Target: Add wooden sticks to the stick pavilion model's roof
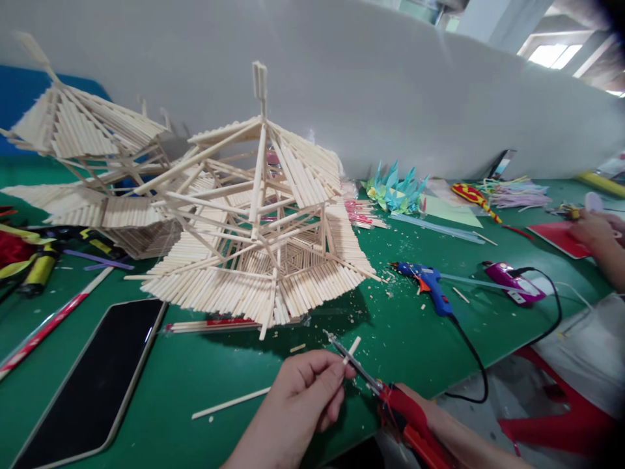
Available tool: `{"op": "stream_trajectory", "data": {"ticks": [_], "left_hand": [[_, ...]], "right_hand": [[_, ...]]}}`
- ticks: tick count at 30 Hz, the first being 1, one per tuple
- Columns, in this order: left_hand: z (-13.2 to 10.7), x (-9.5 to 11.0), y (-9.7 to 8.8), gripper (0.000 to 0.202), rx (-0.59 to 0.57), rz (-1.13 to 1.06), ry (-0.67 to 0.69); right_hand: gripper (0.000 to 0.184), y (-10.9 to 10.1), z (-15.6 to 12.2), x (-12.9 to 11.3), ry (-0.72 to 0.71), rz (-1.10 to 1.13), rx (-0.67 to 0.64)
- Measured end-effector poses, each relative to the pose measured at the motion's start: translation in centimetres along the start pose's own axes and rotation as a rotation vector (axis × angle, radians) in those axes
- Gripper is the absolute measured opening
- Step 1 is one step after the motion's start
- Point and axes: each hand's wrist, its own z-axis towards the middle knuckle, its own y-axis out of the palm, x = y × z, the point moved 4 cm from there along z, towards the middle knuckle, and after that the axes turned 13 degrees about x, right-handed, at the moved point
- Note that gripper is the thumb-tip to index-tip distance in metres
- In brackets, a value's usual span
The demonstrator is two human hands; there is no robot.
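My left hand (307, 397) pinches a short thin wooden stick (355, 345) between thumb and fingers, near the table's front edge. The blades of red-handled scissors (361, 371) lie across that stick, close to my left fingertips. My right hand (420, 410) is wrapped round the scissors' handles, which partly hide its fingers. Just beyond stands a pavilion-like model (258, 286) built of wooden sticks, its roof only partly covered. A longer wooden stick (229, 402) lies on the table to the left of my left hand, one end hidden behind it.
A phone (92, 384) lies at the front left. A second stick model (88, 137) stands behind it. On the right are a blue glue gun (430, 283) with a cord and a purple device (517, 283). Another person's hand (593, 231) rests by a red card (556, 238).
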Motion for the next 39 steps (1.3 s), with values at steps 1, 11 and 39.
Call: {"op": "stream_trajectory", "data": {"ticks": [1,11,39], "left_hand": [[0.0,0.1,0.0,0.028,-0.001,-0.005,0.001],[0.7,-0.6,-0.3,0.032,-0.002,-0.12,-0.08],[0.3,-0.2,0.1,0.027,-0.109,-0.01,0.013]], "right_hand": [[0.043,0.0,-0.2,0.0,0.017,-0.006,-0.021],[0.045,-0.3,-0.1,-0.1,0.06,-0.023,-0.052],[0.042,-0.3,-0.8,-0.6,0.076,0.039,-0.009]]}}
